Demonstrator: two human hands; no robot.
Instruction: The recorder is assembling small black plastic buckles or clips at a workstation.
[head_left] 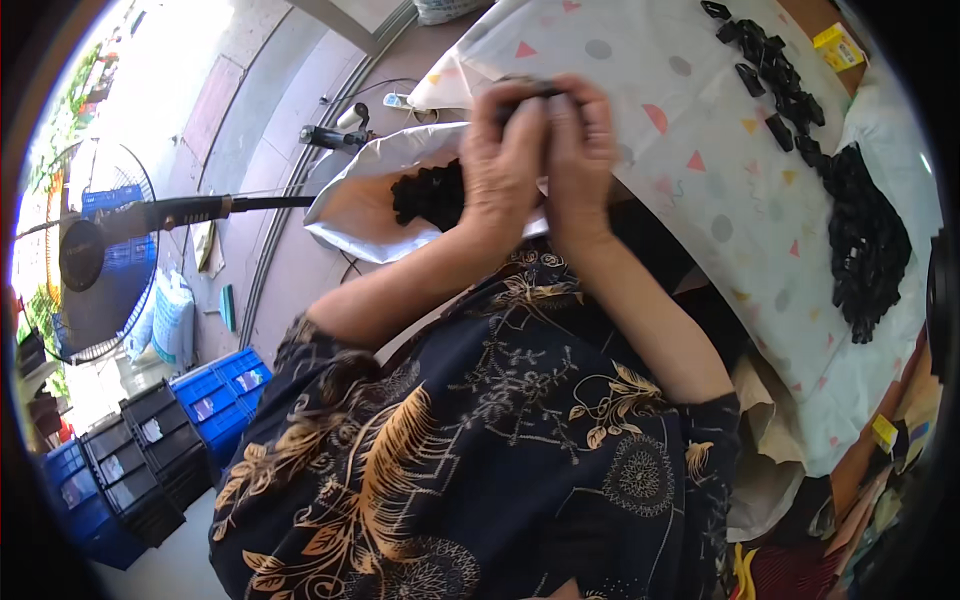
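Note:
My left hand (505, 165) and my right hand (580, 150) meet above the near edge of a table with a patterned white cover (680, 120). Both are closed, fingers curled inward and thumbs side by side. A small dark piece (543, 88) shows between the fingertips; blur and the fingers hide its shape. Just left of my left hand, an open white bag (350, 205) holds a heap of black pieces (430, 196). Across the table to the right lie loose small black plastic pieces (780, 85) in a strung-out row, leading to a denser black pile (868, 250).
At the left stands a fan (85, 250) with a wire guard. Blue crates (225, 390) and black crates (160, 435) are lined up at the lower left. A yellow box (838, 47) sits by the table's far right corner. Cloth and paper lie at the lower right.

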